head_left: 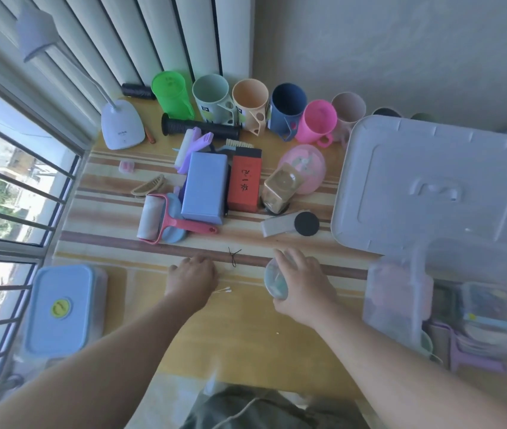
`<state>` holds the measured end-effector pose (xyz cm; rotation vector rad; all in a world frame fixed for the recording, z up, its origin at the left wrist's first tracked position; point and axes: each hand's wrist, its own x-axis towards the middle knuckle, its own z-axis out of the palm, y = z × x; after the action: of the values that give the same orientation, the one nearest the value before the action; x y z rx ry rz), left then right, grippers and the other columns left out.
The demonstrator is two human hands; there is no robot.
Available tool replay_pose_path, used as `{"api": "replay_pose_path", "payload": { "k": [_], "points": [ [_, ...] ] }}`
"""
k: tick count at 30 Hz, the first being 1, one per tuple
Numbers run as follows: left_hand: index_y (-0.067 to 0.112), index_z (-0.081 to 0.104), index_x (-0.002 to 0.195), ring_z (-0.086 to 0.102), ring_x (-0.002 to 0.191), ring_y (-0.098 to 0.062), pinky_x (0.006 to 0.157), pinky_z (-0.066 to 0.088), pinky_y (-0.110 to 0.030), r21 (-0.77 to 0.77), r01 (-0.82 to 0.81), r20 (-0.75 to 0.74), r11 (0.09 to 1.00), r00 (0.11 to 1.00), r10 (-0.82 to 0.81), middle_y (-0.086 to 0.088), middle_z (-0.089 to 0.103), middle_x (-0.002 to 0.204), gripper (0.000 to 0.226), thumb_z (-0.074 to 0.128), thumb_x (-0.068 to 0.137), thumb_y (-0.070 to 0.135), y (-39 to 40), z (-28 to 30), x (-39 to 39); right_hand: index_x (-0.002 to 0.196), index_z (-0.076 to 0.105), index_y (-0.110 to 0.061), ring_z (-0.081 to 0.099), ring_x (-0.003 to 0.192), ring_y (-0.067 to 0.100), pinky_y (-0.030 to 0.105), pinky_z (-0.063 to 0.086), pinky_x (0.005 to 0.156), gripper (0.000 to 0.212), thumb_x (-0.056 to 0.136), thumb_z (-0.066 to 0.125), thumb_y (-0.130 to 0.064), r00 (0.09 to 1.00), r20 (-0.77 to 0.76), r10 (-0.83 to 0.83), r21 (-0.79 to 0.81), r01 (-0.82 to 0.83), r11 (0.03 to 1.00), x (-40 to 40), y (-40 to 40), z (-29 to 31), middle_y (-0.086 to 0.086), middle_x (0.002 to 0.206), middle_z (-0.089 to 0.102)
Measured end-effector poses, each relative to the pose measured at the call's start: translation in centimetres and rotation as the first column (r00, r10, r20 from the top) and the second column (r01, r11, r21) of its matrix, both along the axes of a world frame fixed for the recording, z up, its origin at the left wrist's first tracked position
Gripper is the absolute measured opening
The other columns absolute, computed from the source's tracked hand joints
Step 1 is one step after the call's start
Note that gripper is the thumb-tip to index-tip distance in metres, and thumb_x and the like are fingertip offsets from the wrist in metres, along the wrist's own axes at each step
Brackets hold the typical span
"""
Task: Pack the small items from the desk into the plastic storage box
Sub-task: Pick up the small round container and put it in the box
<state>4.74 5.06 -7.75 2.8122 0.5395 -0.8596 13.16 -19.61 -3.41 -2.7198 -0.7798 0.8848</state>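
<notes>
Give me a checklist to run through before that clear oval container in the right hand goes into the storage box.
1. Grip: right hand wraps the clear oval container from above. Ok.
2. Container closed: blurred, lid seam unreadable. Cannot tell.
3. Storage box open: its lid lies on the desk behind it. Ok.
4. Free room inside: items already fill the box's visible part; blurred. Cannot tell.
5. Path from hand to box: no item lies between them. Ok.
6. Left hand out of the way: it rests on the desk, away from the box. Ok.
</notes>
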Motion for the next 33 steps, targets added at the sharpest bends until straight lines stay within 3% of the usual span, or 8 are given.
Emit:
{"api": "replay_pose_path", "payload": {
  "k": [2,7,11,17,19,24,27,33],
  "points": [
    [0.032,0.061,0.115,0.055,0.115,-0.021,0.090,0.042,-0.040,-0.015,0.139,-0.004,0.990,0.990,-0.140,0.006,0.056,0.119,0.028,0.041,0.102,0.046,-0.4,-0.1,-1.7,0.158,0.015,-0.037,0.037,0.128,0.027,0.038,0.051,0.093,0.101,0.079,0.078,-0.042,1.000,-0.007,0.001,-0.004,-0.001,1.000,-0.3,-0.5,0.1,-0.013,0.156,0.015],
    [0.034,0.060,0.119,0.055,0.116,-0.018,0.088,0.040,-0.035,0.025,0.136,0.028,0.990,0.990,-0.137,0.009,0.055,0.118,0.030,0.048,0.098,0.052,-1.4,0.7,-2.9,0.159,0.016,-0.036,0.034,0.132,0.026,0.039,0.051,0.097,0.101,0.079,0.079,-0.040,1.000,-0.017,0.005,0.003,-0.005,1.000,-1.3,-1.2,0.1,-0.011,0.156,0.018],
    [0.037,0.057,0.123,0.053,0.120,-0.016,0.095,0.039,-0.034,-0.014,0.155,0.010,0.988,0.988,-0.155,0.012,0.056,0.121,0.062,0.058,0.078,0.080,-1.6,1.4,-3.2,0.153,0.021,-0.037,0.032,0.132,0.025,0.035,0.051,0.085,0.096,0.078,0.080,-0.037,1.000,0.011,0.016,0.012,-0.016,1.000,-2.3,-1.5,0.3,-0.012,0.152,0.022],
    [0.042,0.041,0.142,0.044,0.129,-0.020,0.104,0.038,-0.038,-0.074,0.239,-0.026,0.968,0.970,-0.241,0.012,0.047,0.136,0.105,0.077,0.051,0.079,-1.2,1.7,-5.0,0.149,0.024,-0.038,0.037,0.127,0.026,0.037,0.054,0.085,0.094,0.075,0.083,-0.036,1.000,0.028,0.009,0.021,-0.010,1.000,-2.9,-1.6,0.1,-0.011,0.148,0.025],
    [0.038,0.043,0.140,0.045,0.127,-0.021,0.103,0.040,-0.038,-0.027,0.268,0.000,0.963,0.963,-0.268,0.010,0.047,0.136,0.094,0.079,0.060,0.072,-1.6,1.3,-5.5,0.147,0.026,-0.038,0.037,0.127,0.026,0.038,0.054,0.085,0.093,0.075,0.084,-0.035,1.000,0.030,0.006,0.021,-0.007,1.000,-3.0,-1.5,0.2,-0.011,0.147,0.025],
    [0.039,0.065,0.113,0.053,0.120,-0.020,0.095,0.039,-0.037,0.000,0.172,0.109,0.985,0.979,-0.171,0.012,0.063,0.120,0.033,0.063,0.088,0.061,-1.9,1.2,-4.8,0.149,0.025,-0.037,0.039,0.126,0.026,0.037,0.053,0.085,0.094,0.076,0.084,-0.036,0.999,0.038,0.012,0.003,-0.012,1.000,-3.3,-1.5,0.3,-0.009,0.148,0.024],
    [0.037,0.065,0.110,0.052,0.118,-0.018,0.093,0.034,-0.037,0.109,0.266,-0.012,0.958,0.964,-0.266,0.013,0.061,0.118,0.031,0.050,0.095,0.059,-2.4,1.6,-4.3,0.149,0.026,-0.037,0.040,0.124,0.025,0.035,0.052,0.083,0.093,0.076,0.084,-0.036,0.999,0.047,0.010,0.001,-0.010,1.000,-3.7,-1.7,0.5,-0.009,0.148,0.023],
    [0.027,0.062,0.112,0.056,0.103,-0.022,0.082,0.034,-0.040,0.201,0.379,-0.121,0.903,0.925,-0.361,0.003,0.061,0.112,0.024,0.045,0.095,0.025,-5.0,2.2,-4.8,0.157,0.016,-0.038,0.037,0.128,0.025,0.038,0.053,0.093,0.102,0.079,0.081,-0.042,0.999,0.029,0.034,0.024,-0.035,0.999,-4.5,-1.8,0.4,-0.010,0.154,0.020]
  ]
}}
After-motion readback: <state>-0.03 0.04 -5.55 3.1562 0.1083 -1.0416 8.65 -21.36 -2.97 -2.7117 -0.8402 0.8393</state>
